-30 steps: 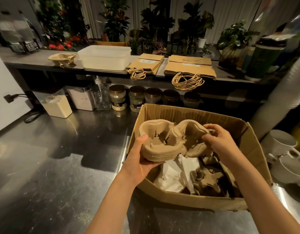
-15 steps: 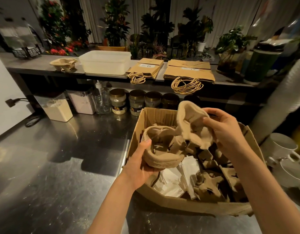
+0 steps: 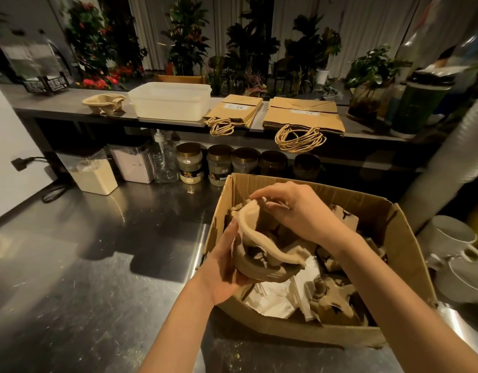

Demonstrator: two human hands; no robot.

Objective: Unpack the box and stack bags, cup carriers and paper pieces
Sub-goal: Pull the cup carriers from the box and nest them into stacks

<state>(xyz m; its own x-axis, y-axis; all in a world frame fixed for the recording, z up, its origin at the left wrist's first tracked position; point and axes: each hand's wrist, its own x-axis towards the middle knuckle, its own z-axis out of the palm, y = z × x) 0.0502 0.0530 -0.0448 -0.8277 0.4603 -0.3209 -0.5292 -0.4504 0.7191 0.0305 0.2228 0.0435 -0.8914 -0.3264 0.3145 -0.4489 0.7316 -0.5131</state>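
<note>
Gripping a crumpled cup carrier (image 3: 259, 254) from beneath with the left hand (image 3: 227, 270), pinching its far rim with the right hand (image 3: 300, 211), over the left side of the cardboard box (image 3: 402, 238). Showing white labels (image 3: 304, 112) on the paper bags (image 3: 300, 123) far on the shelf (image 3: 57, 103), writing too small to read.

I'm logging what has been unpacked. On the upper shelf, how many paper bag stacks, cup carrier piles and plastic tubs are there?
Paper bag stacks: 2
Cup carrier piles: 1
White plastic tubs: 1
Total: 4
</note>
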